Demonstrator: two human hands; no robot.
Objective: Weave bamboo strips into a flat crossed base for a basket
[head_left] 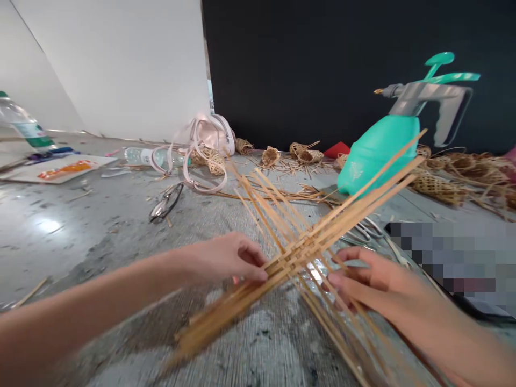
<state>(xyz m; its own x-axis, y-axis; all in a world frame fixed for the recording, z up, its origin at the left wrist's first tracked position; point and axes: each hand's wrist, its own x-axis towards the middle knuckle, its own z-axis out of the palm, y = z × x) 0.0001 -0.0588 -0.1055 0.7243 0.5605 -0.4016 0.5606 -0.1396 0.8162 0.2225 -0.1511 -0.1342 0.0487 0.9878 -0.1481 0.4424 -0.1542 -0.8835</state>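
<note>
Thin bamboo strips cross in a small woven patch (300, 253), with their long loose ends spreading out in four directions. On the patch's left side, my left hand (236, 258) pinches the strips that run toward the lower left, thumb on top. My right hand (358, 282) is at the right, its fingers curled round some of the strips that run toward the lower right. These lower strips are blurred. The woven patch is held a little above the wet grey floor (258, 344).
A green spray bottle (379, 150) stands behind the strips at the right. Glasses (165, 203), a pink bag (212, 134) and a plastic bottle (151, 157) lie farther back. Woven pieces (439, 188) line the dark wall. A pixelated dark-edged object (455, 258) lies at right.
</note>
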